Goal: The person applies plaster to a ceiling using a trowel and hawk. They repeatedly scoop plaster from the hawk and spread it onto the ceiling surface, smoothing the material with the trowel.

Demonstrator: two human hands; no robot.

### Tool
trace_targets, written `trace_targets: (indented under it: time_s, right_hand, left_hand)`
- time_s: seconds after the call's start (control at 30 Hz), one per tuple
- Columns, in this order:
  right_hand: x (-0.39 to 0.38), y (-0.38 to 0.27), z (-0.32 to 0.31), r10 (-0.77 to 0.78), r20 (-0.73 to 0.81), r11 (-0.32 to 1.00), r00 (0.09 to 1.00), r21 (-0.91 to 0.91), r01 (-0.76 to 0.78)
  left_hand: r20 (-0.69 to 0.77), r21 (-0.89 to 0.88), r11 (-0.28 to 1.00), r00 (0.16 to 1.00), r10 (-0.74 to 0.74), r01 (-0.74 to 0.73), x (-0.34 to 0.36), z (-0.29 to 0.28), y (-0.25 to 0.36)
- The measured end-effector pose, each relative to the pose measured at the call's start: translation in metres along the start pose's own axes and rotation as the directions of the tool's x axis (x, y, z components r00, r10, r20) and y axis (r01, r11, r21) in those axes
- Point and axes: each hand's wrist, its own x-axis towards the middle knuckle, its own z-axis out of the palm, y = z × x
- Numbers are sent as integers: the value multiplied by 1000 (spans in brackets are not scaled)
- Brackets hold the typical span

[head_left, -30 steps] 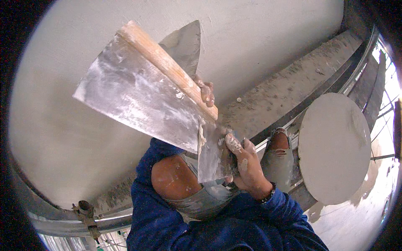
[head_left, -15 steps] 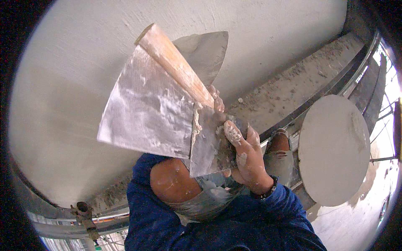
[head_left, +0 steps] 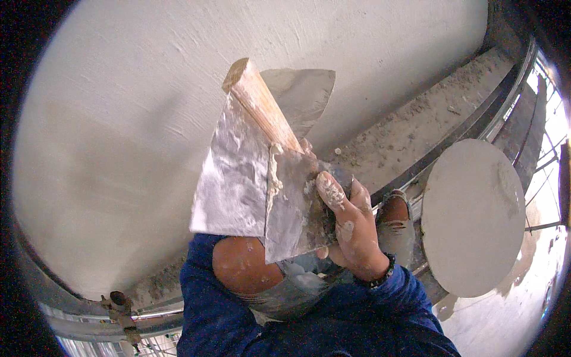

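Observation:
My right hand (head_left: 357,229), spotted with white putty and wearing a dark bracelet, is closed on a grey metal putty blade (head_left: 294,199), thumb on its face. A wide silver plastering blade (head_left: 232,172) with a thick wooden handle (head_left: 262,104) along its upper edge meets the grey one. A ridge of wet putty (head_left: 274,172) lies where they meet. Only a few fingers of my left hand (head_left: 306,146) show, curled at the handle's lower end; the blades hide the rest. Another grey blade-like piece (head_left: 309,95) with a curved edge shows behind the handle.
Beyond the blades stands a pale plastered wall (head_left: 137,77), darker at lower left. A dusty ledge (head_left: 416,119) strewn with crumbs runs along its foot. A round pale board (head_left: 473,217) is at right. Metal poles with a clamp (head_left: 122,309) stand at lower left. My bent knees are below.
The silver blade and its wooden handle have swung right and down, so less of the blade shows left of the grey one. My right hand has stayed nearly in place.

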Motion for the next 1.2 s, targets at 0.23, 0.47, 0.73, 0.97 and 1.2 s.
trace_targets:
  time_s: [0.23, 0.47, 0.73, 0.97, 1.2]
  right_hand:
    - [-5, -70, 23, 26, 243, 911, 970, 394, -123]
    - [-16, -64, 24, -177, 187, 969, 966, 205, 137]
    - [-14, -79, 17, -128, 176, 923, 976, 381, 52]
    - [-21, -87, 13, -213, 403, 974, 890, 162, 160]
    - [-19, -72, -13, -49, 208, 998, 977, 41, 41]
  left_hand:
    - [-62, 13, 999, 997, -38, 39, 14, 28, -23]
    - [-127, -3, 997, 989, -82, 82, -2, 41, -14]
    - [-164, -39, 995, 982, -94, 89, 10, 54, -24]
    - [-199, -10, 993, 973, -119, 119, -4, 62, -12]
    - [-343, -32, 973, 912, -226, 230, -1, 77, -16]
